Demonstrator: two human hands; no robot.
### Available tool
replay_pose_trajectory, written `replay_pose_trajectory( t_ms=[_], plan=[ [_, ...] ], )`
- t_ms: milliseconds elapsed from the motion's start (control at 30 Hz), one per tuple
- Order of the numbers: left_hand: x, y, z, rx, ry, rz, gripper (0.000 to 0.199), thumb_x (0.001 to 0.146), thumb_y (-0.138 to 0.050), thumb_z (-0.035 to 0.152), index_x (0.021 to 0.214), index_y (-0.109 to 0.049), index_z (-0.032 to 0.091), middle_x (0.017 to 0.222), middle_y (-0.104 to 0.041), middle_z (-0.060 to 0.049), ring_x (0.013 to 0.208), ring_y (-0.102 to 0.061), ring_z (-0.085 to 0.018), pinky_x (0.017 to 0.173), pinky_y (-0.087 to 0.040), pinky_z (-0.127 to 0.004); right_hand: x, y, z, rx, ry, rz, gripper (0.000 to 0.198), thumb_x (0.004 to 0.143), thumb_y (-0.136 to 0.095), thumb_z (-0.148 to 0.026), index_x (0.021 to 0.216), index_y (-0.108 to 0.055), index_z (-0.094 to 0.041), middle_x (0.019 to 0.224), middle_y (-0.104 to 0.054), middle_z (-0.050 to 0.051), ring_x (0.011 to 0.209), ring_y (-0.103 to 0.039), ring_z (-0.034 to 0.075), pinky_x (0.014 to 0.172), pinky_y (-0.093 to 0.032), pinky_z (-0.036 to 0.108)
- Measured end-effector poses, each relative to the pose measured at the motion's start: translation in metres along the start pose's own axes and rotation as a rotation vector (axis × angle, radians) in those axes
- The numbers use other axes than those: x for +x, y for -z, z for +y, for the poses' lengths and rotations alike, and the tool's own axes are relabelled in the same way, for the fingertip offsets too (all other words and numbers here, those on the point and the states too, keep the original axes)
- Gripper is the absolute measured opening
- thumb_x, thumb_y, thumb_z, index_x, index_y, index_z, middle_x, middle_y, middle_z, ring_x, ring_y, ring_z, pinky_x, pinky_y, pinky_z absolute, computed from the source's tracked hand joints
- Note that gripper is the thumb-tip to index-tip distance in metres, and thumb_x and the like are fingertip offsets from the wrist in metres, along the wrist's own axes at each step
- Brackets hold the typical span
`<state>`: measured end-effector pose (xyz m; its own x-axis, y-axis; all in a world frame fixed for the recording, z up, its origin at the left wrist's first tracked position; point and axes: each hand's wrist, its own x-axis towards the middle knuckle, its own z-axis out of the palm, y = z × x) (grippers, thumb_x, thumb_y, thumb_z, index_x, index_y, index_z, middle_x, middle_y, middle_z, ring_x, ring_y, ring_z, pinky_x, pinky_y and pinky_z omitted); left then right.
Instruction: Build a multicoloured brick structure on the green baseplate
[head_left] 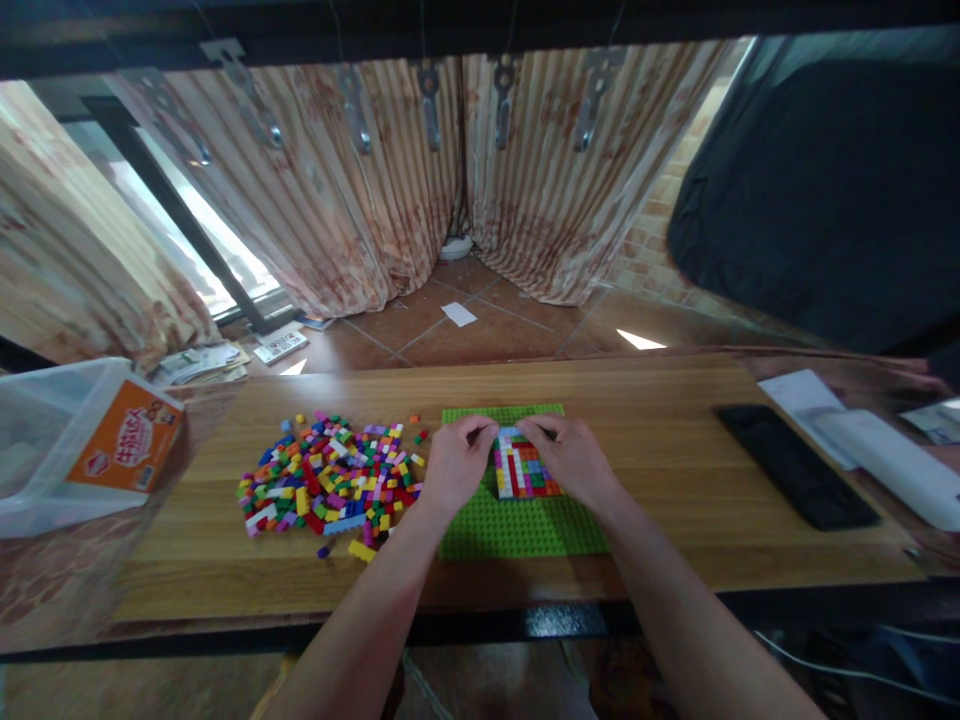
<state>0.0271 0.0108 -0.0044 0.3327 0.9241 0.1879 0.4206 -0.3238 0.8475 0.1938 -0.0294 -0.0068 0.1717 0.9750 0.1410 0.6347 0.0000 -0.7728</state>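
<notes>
A green studded baseplate (517, 535) lies on the table in front of me. On it sits a patch of multicoloured toy bricks (517, 475), set side by side in white, red, purple, orange and blue. My left hand (461, 455) is closed in a pinch at the patch's far left corner. Opposite it, my right hand (566, 455) pinches at the far edge and covers part of the patch's right side. Between both sets of fingertips shows a light blue brick (508, 432), its ends hidden by the fingers.
Left of the baseplate spreads a heap of loose toy bricks (330, 475). A clear plastic box (52, 440) with an orange label stands past the table's left end. At the right lies a black tray (795, 465), with a white roll (892, 465) beyond it.
</notes>
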Motion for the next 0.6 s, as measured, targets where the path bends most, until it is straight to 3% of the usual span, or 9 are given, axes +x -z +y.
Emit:
replay_pose_trajectory(
  t_ms=[400, 600],
  plan=[
    [0.001, -0.004, 0.002, 0.034, -0.007, -0.023, 0.025, 0.094, -0.049, 0.023, 0.092, -0.074, 0.019, 0.095, -0.077, -0.005, 0.089, -0.07, -0.02, 0.083, -0.053, -0.029, -0.001, 0.015, 0.015, 0.085, -0.014, 0.058, 0.028, 0.089, -0.054, -0.037, 0.079, -0.075, -0.023, 0.085, -0.074, 0.002, 0.084, -0.066, 0.018, 0.081, -0.047, 0.03],
    [0.002, -0.006, 0.001, 0.016, 0.009, -0.054, 0.026, 0.093, -0.049, 0.024, 0.091, -0.075, 0.019, 0.095, -0.077, -0.005, 0.087, -0.07, -0.02, 0.081, -0.052, -0.029, -0.004, 0.011, 0.016, 0.076, -0.009, 0.051, 0.027, 0.089, -0.055, -0.039, 0.082, -0.076, -0.025, 0.087, -0.074, 0.003, 0.084, -0.065, 0.018, 0.08, -0.047, 0.031]
  ],
)
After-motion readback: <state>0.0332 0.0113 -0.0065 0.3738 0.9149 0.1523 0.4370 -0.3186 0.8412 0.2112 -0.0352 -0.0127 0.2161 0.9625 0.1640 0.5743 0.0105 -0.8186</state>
